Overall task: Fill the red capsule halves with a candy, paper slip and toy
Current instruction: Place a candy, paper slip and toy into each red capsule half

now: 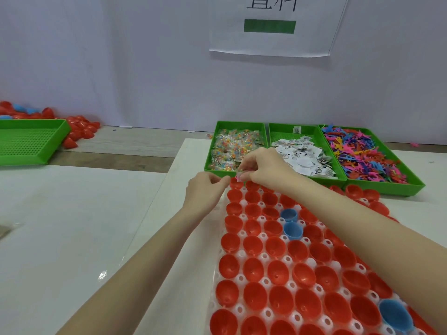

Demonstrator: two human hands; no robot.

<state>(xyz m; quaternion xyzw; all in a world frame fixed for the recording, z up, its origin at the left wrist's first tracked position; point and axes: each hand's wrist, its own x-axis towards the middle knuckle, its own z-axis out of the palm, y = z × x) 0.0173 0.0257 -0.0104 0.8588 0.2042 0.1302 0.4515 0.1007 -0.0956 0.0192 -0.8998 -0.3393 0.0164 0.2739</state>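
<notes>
Red capsule halves (252,269) sit open side up in rows across a white holed holder tray (242,254), filling the view from centre to 5 o'clock; nothing visible inside the near ones. Three blue capsule halves (292,230) among them, two near the centre, one at 5 o'clock. Just past the far row, at about 12 o'clock of the holder: right hand (262,169) with fingers curled, pinching a small wrapped candy (240,175) over the top-left cups. Left hand (205,193) just beside it at 9 o'clock, fingertips pinched together at the candy's edge; whether touching the wrapper, cannot tell.

Beyond the hands, three green trays side by side: candy tray (235,124), paper slip tray (290,128) at 1 o'clock, toy tray (411,176) at 2 o'clock heaped with colourful toys. At 9 o'clock, a further green tray (31,141) with loose red halves (82,129) behind. White printed sheet (271,42) on the wall at 12 o'clock.
</notes>
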